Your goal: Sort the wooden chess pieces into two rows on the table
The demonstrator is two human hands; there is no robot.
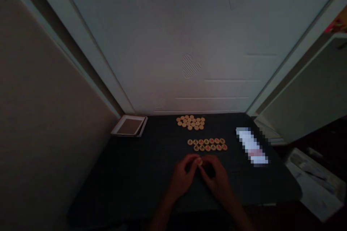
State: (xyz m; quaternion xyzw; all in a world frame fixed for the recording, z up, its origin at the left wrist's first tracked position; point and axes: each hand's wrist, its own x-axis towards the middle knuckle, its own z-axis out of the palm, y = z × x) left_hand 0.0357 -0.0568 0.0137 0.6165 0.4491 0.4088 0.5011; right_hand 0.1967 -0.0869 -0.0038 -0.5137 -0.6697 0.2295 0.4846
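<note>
Between the fingertips of both hands is a round xiangqi piece (pixel 200 161) with a reddish mark on its face. My left hand (pixel 184 173) pinches it from the left, fingers closed. From the right, my right hand (pixel 217 175) grips the same piece with thumb and fingers. Just beyond the hands, two rows of xiangqi pieces (pixel 207 148) lie face up, some marked red and some dark. Farther back sits a loose cluster of pale pieces (pixel 189 123), whose faces show no readable marks.
The dark table (pixel 130 173) meets a white panel (pixel 168 43) with heart shapes at the back. At the back left lies an open shallow box (pixel 130 125). A bright blurred-out object (pixel 251 146) lies on the right. Past the right edge stands a pale box-like item (pixel 314 184).
</note>
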